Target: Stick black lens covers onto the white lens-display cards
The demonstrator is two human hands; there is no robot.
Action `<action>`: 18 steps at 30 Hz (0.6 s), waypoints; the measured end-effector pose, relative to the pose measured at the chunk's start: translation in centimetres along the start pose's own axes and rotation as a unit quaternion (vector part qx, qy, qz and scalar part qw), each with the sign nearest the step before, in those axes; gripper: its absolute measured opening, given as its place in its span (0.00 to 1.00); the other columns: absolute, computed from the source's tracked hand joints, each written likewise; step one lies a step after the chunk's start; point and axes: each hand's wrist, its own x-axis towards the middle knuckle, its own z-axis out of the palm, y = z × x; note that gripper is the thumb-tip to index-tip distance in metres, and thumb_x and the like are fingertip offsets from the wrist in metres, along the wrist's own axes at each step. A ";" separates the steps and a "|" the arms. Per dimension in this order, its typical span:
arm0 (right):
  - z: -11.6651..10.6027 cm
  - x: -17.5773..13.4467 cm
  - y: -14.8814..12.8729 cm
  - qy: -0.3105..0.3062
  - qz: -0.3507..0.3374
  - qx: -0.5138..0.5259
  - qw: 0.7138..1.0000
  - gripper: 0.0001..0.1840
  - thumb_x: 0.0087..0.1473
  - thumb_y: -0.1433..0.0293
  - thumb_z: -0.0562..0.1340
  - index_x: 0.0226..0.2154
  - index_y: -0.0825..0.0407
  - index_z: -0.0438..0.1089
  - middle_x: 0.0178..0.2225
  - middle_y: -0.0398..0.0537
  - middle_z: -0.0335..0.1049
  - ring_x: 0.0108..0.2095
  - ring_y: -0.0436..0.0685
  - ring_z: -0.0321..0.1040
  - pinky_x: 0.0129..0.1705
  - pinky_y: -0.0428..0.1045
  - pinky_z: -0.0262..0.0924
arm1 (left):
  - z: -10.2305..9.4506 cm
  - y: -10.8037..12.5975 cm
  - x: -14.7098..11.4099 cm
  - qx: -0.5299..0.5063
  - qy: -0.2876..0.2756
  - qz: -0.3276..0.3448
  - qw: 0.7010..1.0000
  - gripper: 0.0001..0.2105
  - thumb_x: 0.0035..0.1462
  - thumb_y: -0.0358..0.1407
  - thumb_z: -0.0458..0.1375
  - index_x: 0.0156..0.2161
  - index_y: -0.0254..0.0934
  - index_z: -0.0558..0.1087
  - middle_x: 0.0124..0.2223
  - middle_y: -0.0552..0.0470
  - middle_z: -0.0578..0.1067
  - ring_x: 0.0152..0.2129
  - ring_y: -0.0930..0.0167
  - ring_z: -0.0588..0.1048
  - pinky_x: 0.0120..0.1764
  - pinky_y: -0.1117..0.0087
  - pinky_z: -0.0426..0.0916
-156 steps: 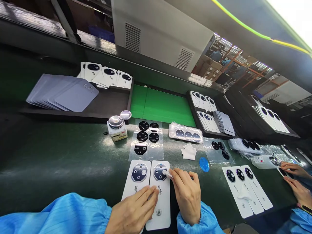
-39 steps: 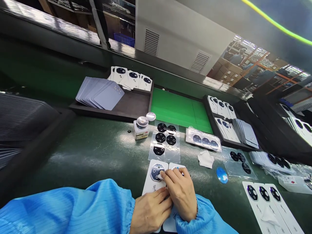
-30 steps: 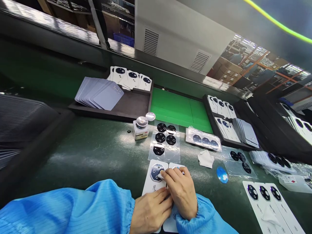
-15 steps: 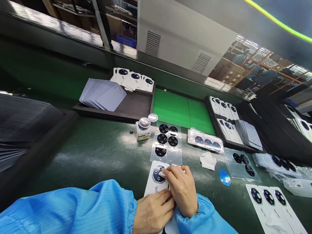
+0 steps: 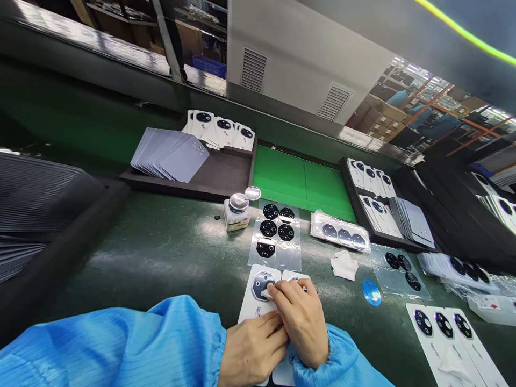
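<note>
Two white phone back covers lie side by side on the dark green bench. The left cover (image 5: 249,307) has a dark octagonal camera plate (image 5: 260,285) with holes near its top; the right one (image 5: 291,276) is mostly hidden under my hands. My right hand (image 5: 301,318) pinches a small white cloth (image 5: 265,293) and presses it on the octagonal plate. My left hand (image 5: 255,349) rests on the covers below it, fingers stretched out flat and close to my right hand's fingers.
Ahead are a dispenser bottle (image 5: 237,215) with its lid open and a clear sheet of black octagonal stickers (image 5: 287,257). To the right lie a folded white cloth (image 5: 344,266), a blue disc (image 5: 371,292) and three covers (image 5: 437,344). Trays (image 5: 226,177) of covers stand behind.
My right hand has shifted slightly, with the white cloth now a little lower on the camera plate. More of the right cover's top shows. My left hand stays nearly still.
</note>
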 end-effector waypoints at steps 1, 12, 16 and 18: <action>-0.1 0.0 0.0 -0.001 -0.001 -0.004 1.000 0.21 0.68 0.75 0.42 0.37 0.55 0.69 0.29 0.46 0.71 0.28 0.52 0.61 0.33 0.51 0.50 | -0.1 0.0 0.1 -0.001 0.001 0.000 1.000 0.18 0.65 0.23 0.42 0.31 0.30 0.73 0.30 0.51 0.74 0.30 0.70 0.73 0.42 0.71 0.68; -1.2 -0.2 0.2 0.018 0.008 -0.028 0.999 0.21 0.68 0.74 0.42 0.39 0.57 0.69 0.29 0.47 0.71 0.29 0.52 0.62 0.33 0.52 0.49 | -0.1 0.1 0.2 -0.001 0.011 0.001 1.000 0.19 0.65 0.23 0.42 0.30 0.30 0.73 0.31 0.51 0.75 0.32 0.70 0.74 0.44 0.71 0.69; -0.6 -0.1 0.4 0.023 0.026 -0.012 0.999 0.18 0.67 0.74 0.45 0.38 0.56 0.70 0.29 0.45 0.71 0.28 0.52 0.62 0.33 0.51 0.49 | 0.0 0.1 0.1 0.013 0.020 0.001 1.000 0.18 0.65 0.23 0.43 0.31 0.31 0.73 0.32 0.51 0.75 0.33 0.70 0.75 0.45 0.71 0.68; -0.3 0.3 0.5 0.036 0.038 -0.009 0.999 0.17 0.67 0.73 0.46 0.37 0.55 0.70 0.29 0.45 0.71 0.29 0.52 0.63 0.34 0.51 0.49 | 0.0 0.0 0.1 0.019 0.020 0.005 1.000 0.18 0.65 0.24 0.43 0.31 0.31 0.73 0.34 0.51 0.76 0.35 0.70 0.75 0.46 0.71 0.68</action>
